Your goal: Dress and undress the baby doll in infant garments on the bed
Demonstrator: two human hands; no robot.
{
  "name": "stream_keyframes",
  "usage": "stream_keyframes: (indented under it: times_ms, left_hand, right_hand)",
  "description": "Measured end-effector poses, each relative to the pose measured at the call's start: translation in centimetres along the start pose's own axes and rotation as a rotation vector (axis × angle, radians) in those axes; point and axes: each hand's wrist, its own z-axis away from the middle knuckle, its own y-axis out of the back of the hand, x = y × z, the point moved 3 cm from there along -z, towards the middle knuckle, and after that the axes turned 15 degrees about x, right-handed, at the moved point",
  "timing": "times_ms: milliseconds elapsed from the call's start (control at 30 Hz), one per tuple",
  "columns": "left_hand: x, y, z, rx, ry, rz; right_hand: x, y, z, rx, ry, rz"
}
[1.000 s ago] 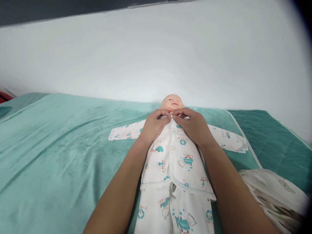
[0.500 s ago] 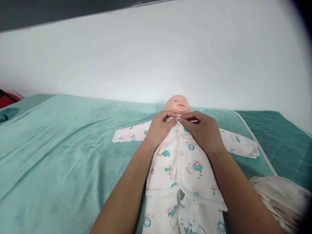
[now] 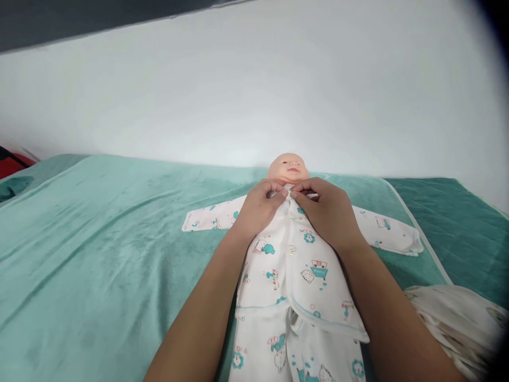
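Observation:
A baby doll (image 3: pixel 288 168) lies on its back on a teal blanket (image 3: pixel 99 233), head towards the wall. It wears a white top (image 3: pixel 294 265) printed with teal cartoon animals, sleeves spread to both sides, and matching trousers (image 3: pixel 278 350). My left hand (image 3: pixel 258 208) and my right hand (image 3: pixel 326 212) meet at the top's collar just under the doll's chin. Both hands have their fingers curled, pinching the two front edges of the top together at the neck.
A plain white wall (image 3: pixel 254 95) rises right behind the bed. A darker green quilt (image 3: pixel 457 233) lies at the right. A crumpled white cloth (image 3: pixel 457 323) sits at the lower right beside my right forearm. Something red (image 3: pixel 11 162) shows at the far left edge.
My hands stay pinched at the doll's collar with only small finger movements. The view has shifted slightly, so the doll sits a little further right than one second ago.

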Motion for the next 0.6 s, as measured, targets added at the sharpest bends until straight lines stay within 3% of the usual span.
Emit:
stream_keyframes:
  times_ms: [400,467,600]
  left_hand:
    - [-0.5,0.25,0.32,-0.126,0.15,0.231]
    - [-0.59,0.24,0.31,-0.123,0.154,0.237]
    - [-0.64,0.16,0.19,-0.106,0.13,0.238]
  right_hand:
    - [-0.85,0.01,0.41,0.055,0.266,0.132]
    - [-0.8,0.1,0.26,0.039,0.23,0.096]
    - [-0.01,0.34,-0.19,-0.075,-0.02,-0.08]
